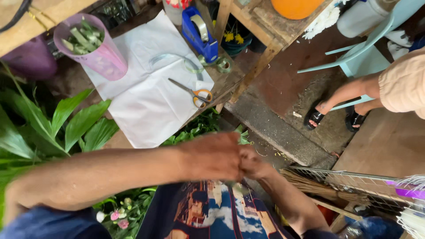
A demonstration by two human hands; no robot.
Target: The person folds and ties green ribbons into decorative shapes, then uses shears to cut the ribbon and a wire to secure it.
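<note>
Scissors (195, 93) and tape dispenser (200, 33) across paper (146, 93).

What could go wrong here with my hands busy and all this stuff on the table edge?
The scissors lie on the white paper close to the table's edge; a tug on the paper could drop them toward the other person's sandalled feet. The pink vase of cut stems leans and might tip. Your left hand and right hand are pressed together and blurred, so what they grip can't be seen and could slip.
</note>
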